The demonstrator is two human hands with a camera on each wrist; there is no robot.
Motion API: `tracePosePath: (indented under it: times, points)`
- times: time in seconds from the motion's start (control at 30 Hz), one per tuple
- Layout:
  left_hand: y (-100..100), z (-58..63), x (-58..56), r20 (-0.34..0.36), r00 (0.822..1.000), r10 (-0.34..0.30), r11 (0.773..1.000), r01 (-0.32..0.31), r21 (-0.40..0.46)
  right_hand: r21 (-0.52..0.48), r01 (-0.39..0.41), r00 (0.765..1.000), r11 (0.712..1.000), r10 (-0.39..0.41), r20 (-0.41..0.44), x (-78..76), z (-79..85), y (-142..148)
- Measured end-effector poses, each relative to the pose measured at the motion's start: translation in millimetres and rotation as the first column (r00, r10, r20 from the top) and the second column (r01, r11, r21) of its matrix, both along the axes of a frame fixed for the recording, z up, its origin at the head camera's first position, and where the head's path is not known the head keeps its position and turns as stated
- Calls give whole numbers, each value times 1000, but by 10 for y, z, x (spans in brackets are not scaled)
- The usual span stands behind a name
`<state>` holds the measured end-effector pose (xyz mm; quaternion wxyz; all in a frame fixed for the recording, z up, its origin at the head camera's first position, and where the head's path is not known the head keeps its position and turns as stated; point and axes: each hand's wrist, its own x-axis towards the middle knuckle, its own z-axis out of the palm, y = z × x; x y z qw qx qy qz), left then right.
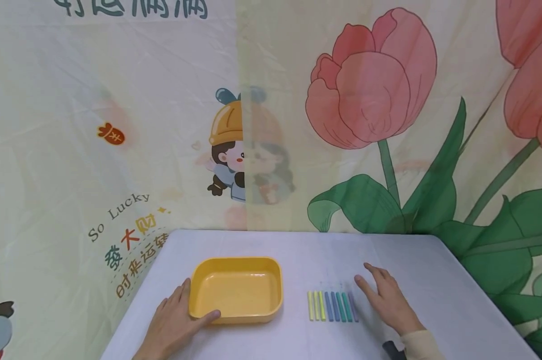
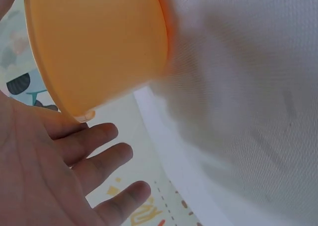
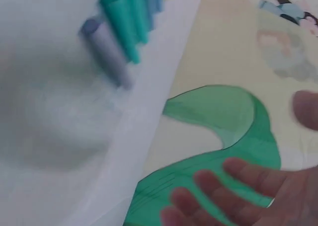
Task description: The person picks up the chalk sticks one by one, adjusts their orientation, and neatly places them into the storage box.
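Note:
A yellow rectangular tray stands on the white table, with nothing in it. My left hand rests at its near-left corner, thumb over the front rim and straight fingers along the left side. In the left wrist view, the tray's outer wall is beside that hand, whose other fingers are spread. To the tray's right lies a row of several chalk sticks, yellow, blue, green and purple. Just right of the purple chalk stick, my right hand hovers with loosely extended fingers, holding nothing.
The white tabletop extends right of the chalk. Behind it hangs a printed cloth with tulips and cartoon figures. A black strap shows at the right wrist, by a beige sleeve.

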<state>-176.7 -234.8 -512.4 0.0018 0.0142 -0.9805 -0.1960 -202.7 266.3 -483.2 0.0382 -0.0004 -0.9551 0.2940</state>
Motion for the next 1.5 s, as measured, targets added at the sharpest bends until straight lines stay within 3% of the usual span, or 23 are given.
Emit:
tracePosePath:
  times: [0.13, 0.3, 0.47, 0.87, 1.07, 1.5]
  points:
    - [12, -2, 10, -1, 1000, -7, 1000, 7, 21, -66, 32, 997, 997, -27, 71, 34, 83, -50]
    - [20, -11, 22, -20, 1000, -22, 999, 23, 23, -74, 71, 991, 995, -61, 122, 21, 111, -85]
    - [26, -33, 14, -36, 999, -25, 999, 26, 43, -53, 111, 976, 992, -99, 196, -28, 38, -102]
    - [20, -45, 25, -34, 999, -32, 997, 34, 66, -11, 98, 949, 995, -90, 302, -106, -198, -88]
    - [11, -39, 30, -32, 999, -12, 998, 14, 67, 8, 114, 942, 993, -110, 317, -106, -289, -124]
    - [-3, -21, 19, 7, 1000, 1, 996, -2, 93, 11, 130, 951, 991, -128, 282, -168, -387, -183]
